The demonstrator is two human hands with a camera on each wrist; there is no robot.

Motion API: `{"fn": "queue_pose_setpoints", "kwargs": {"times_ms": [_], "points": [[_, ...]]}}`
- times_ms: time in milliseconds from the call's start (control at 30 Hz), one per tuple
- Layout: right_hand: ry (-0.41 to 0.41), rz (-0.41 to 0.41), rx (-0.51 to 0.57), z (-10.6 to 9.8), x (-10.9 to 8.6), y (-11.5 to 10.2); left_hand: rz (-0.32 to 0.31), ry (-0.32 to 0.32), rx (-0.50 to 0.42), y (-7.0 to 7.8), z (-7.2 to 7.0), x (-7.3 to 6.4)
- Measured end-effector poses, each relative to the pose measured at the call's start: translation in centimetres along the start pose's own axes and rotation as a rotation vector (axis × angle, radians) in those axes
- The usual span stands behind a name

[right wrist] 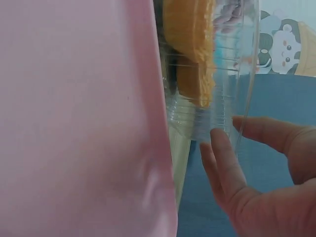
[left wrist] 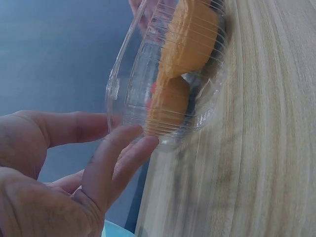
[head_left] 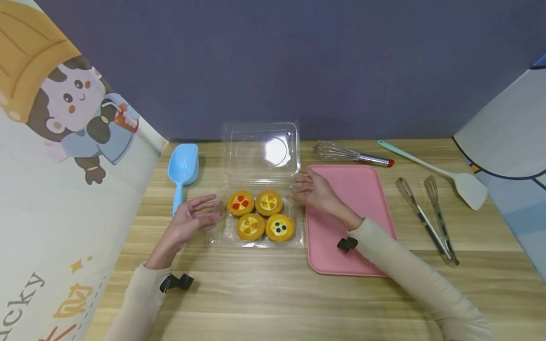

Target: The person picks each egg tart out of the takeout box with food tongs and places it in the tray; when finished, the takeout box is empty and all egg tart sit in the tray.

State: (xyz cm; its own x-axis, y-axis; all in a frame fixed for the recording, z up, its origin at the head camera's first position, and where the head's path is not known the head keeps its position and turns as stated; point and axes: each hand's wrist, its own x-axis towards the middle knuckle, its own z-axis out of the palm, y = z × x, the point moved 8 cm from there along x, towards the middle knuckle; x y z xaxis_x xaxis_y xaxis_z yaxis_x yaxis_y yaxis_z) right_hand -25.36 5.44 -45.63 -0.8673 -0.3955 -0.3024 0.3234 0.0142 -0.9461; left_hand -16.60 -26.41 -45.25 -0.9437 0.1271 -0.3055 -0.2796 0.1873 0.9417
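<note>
A clear plastic clamshell container (head_left: 299,239) stands on the table with its lid (head_left: 251,156) raised at the back. In it sit several egg tarts: one with red topping (head_left: 241,203), two with orange wedge toppings, and one with dark blue dots (head_left: 279,228). At the container's left side, my left hand (head_left: 193,222) holds the rim between thumb and fingertips. My right hand (head_left: 317,193) does the same on the right side, reaching over a pink tray (head_left: 341,258). Both wrist views show the tarts' sides through the ribbed plastic wall.
A blue scoop (head_left: 183,166) lies left of the container. Behind the pink tray is a whisk (head_left: 341,152). Farther right lie a white spatula (head_left: 469,189) with a green handle and metal tongs (head_left: 435,208). A dark wall panel (head_left: 256,61) backs the wooden table.
</note>
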Motion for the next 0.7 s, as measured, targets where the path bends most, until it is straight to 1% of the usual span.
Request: {"fn": "queue_pose_setpoints", "kwargs": {"times_ms": [33,67,100,200,233,267,367,467,600,700], "points": [[-0.003,0.025,0.049,0.0,0.1,0.2,0.003,0.0,0.001,0.0,0.0,0.0],[-0.006,0.035,0.056,-0.1,0.1,0.4,0.005,-0.001,0.002,0.0,0.0,0.0],[-0.012,0.03,0.022,-0.1,0.1,0.4,0.006,-0.002,0.003,0.0,0.1,0.0],[-0.034,-0.049,-0.228,-0.3,0.0,0.1,0.003,-0.001,0.002,0.1,0.1,-0.1],[-0.039,-0.067,-0.274,-0.4,-0.1,0.1,-0.001,-0.001,0.002,0.0,0.2,-0.1],[-0.039,-0.076,-0.299,-0.4,-0.1,0.2,-0.004,-0.001,0.002,0.0,0.2,-0.1],[-0.049,-0.087,-0.291,-0.6,-0.2,0.3,-0.007,0.002,0.005,0.0,0.2,-0.1],[-0.045,-0.088,-0.297,-0.7,-0.4,0.2,0.005,-0.006,0.018,0.1,0.2,0.1],[-0.04,-0.086,-0.332,-0.8,-1.0,0.3,0.005,-0.013,0.04,0.1,0.2,0.4],[-0.038,-0.09,-0.362,-1.1,-1.4,0.3,-0.003,-0.004,0.067,0.1,0.0,0.6]]}}
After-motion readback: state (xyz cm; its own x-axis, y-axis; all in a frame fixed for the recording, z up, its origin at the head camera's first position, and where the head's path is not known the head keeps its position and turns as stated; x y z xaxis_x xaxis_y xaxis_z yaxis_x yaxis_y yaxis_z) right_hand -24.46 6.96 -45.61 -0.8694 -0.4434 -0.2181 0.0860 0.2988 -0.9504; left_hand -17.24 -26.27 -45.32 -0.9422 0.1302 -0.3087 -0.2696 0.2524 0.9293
